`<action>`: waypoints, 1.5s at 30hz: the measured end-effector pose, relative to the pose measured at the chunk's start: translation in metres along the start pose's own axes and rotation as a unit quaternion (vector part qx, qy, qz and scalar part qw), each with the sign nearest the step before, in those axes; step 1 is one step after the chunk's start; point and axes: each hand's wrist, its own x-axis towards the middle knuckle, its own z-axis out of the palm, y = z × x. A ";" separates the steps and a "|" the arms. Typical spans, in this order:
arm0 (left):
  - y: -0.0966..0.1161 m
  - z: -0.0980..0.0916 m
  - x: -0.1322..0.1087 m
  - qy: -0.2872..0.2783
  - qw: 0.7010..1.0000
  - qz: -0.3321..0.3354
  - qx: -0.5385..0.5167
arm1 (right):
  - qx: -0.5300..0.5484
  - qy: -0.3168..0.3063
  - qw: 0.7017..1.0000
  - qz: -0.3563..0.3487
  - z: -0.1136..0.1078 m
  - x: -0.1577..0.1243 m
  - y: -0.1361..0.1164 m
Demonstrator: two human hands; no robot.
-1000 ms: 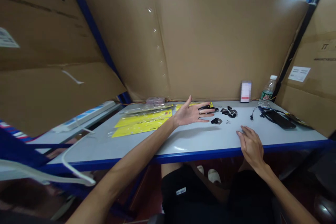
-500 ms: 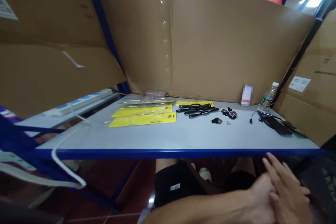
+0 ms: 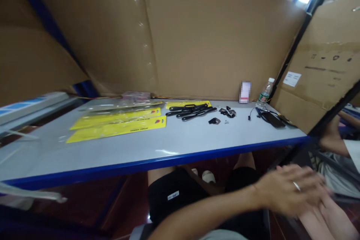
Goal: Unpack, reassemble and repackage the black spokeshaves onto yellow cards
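Note:
My left hand (image 3: 292, 191), a ring on one finger, reaches across my lap to the lower right, below the table edge. Its fingers are stretched out flat and smeared by motion, with nothing in them. My right hand (image 3: 329, 219) lies just under it, mostly covered, so its fingers do not show clearly. Both hands are off the grey, blue-edged table (image 3: 168, 146). On the table lie yellow packaging cards (image 3: 118, 129), long black strips (image 3: 191, 110) and small black parts (image 3: 227, 111).
A water bottle (image 3: 264, 93), a small box (image 3: 245, 92) and a black phone with a cable (image 3: 271, 118) sit at the table's far right. Cardboard walls (image 3: 210, 37) enclose it. A power strip (image 3: 28, 105) lies left. Another person's arm (image 3: 332, 138) shows at right.
Both hands have left the tabletop and dropped to my lap at the lower right. The left hand now lies across the right. The view has swung to the right.

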 end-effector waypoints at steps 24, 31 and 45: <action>0.066 -0.090 -0.165 0.342 0.657 -0.125 -0.660 | 0.469 -0.197 0.839 0.193 0.104 0.007 -0.067; 0.076 -0.078 -0.168 0.380 0.642 -0.193 -0.637 | 0.413 -0.143 0.884 0.166 0.112 -0.001 -0.069; 0.088 -0.073 -0.160 0.464 0.606 -0.246 -0.598 | 0.375 -0.150 0.901 0.159 0.115 -0.013 -0.081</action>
